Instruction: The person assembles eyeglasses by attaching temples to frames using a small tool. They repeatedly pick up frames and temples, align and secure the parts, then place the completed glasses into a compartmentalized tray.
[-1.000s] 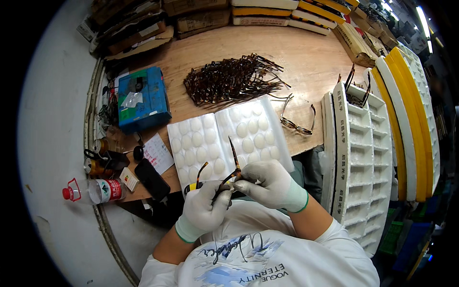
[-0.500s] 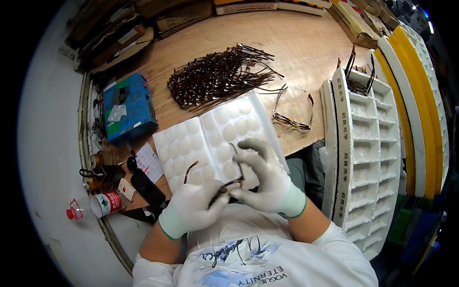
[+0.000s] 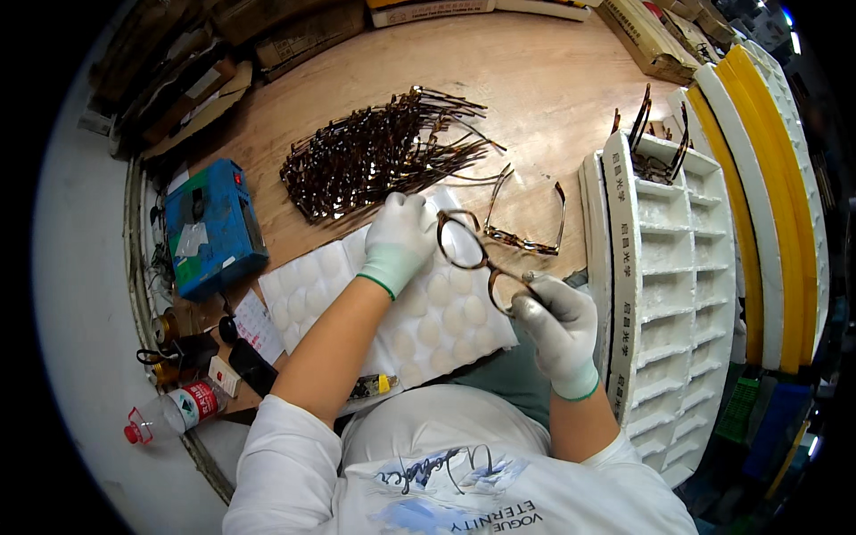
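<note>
My right hand [image 3: 562, 325], in a white glove with a green cuff, grips one end of a tortoiseshell eyeglass frame [image 3: 486, 260]. The two rims of this frame slant up and left over the white padded sheet [image 3: 334, 272]. My left hand [image 3: 399, 234], gloved alike, is at the near edge of a heap of dark brown eyeglass temples [image 3: 357, 160]. Its fingers are curled, their tips hidden, so what they hold does not show. A second pair of glasses [image 3: 522, 241] lies on the table just beyond the held frame, temples pointing away.
Right of me stands a white compartment tray [image 3: 682, 299], with glasses [image 3: 655, 165] in its far end. Left are a blue box [image 3: 218, 227], a black phone [image 3: 252, 364] and a plastic bottle [image 3: 183, 408]. A yellow-and-black handled tool [image 3: 374, 385] lies by the sheet's near edge.
My hands have moved apart. The left reached forward to the heap of temples; the right moved rightward with the eyeglass frame, now lifted into plain sight. The view has shifted slightly.
</note>
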`<state>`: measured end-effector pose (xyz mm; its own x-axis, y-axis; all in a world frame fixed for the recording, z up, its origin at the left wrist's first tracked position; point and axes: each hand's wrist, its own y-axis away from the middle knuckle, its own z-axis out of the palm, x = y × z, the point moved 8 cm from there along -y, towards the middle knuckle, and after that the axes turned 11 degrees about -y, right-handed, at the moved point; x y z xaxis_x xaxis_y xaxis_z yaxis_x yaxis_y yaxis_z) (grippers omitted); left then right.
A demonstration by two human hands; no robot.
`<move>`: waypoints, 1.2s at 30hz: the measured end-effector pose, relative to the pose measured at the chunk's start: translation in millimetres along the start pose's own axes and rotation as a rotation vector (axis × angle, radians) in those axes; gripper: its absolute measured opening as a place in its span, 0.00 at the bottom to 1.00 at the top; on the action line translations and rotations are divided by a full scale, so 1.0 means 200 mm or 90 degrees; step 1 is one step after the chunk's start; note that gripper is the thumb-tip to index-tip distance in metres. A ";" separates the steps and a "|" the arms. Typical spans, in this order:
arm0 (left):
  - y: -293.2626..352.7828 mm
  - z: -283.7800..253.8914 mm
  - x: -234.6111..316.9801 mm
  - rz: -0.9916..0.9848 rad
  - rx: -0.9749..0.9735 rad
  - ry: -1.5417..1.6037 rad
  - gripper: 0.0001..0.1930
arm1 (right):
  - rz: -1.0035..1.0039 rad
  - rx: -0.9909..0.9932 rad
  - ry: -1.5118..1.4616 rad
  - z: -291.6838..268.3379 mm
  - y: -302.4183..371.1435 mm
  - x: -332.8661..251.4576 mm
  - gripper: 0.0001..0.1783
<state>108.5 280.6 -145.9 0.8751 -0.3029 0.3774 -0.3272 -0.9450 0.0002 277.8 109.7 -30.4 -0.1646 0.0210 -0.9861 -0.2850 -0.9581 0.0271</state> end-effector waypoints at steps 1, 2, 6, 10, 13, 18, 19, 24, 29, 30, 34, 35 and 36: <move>-0.01 -0.04 0.01 0.004 0.068 -0.001 0.16 | 0.032 -0.003 -0.014 0.00 -0.01 0.02 0.08; 0.01 -0.05 -0.02 -0.006 0.058 0.077 0.15 | 0.070 0.003 -0.038 0.00 0.00 0.04 0.08; 0.24 -0.26 0.04 -0.005 0.004 0.370 0.12 | 0.030 -0.055 -0.095 0.09 0.03 0.08 0.31; 0.64 -0.39 0.09 -0.095 -0.231 0.909 0.10 | 0.079 -0.263 0.017 0.29 0.13 0.08 0.40; 0.75 -0.46 0.05 -0.113 -0.117 0.825 0.11 | 0.030 -0.339 0.129 0.47 0.21 0.08 0.29; 0.94 -0.52 0.00 -0.135 -0.117 0.932 0.13 | 0.040 -0.374 0.005 0.52 0.31 0.10 0.14; 0.98 -0.53 0.00 -0.133 -0.108 0.974 0.14 | 0.050 -0.395 -0.027 0.54 0.33 0.09 0.14; 1.11 -0.55 -0.09 -0.099 -0.025 0.909 0.14 | 0.113 -0.440 -0.053 0.61 0.43 0.11 0.16; 1.22 -0.53 -0.13 -0.089 -0.048 0.937 0.15 | 0.207 -0.396 -0.134 0.66 0.51 0.16 0.15; 1.23 -0.51 -0.14 -0.111 -0.067 0.982 0.16 | 0.225 -0.414 -0.123 0.68 0.53 0.17 0.15; 1.26 -0.54 -0.14 -0.082 -0.231 1.018 0.11 | 0.173 -0.488 0.004 0.72 0.55 0.18 0.13; 1.24 -0.56 -0.14 -0.090 -0.184 0.973 0.09 | 0.156 -0.487 0.059 0.72 0.55 0.17 0.13; 1.24 -0.58 -0.14 -0.070 -0.161 0.938 0.09 | 0.139 -0.485 0.113 0.73 0.55 0.15 0.13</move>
<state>-38.2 68.4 -49.6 -0.1852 0.3054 0.9340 -0.4715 -0.8615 0.1882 104.6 47.3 -34.2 0.0283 -0.1725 -0.9846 0.4676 -0.8683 0.1656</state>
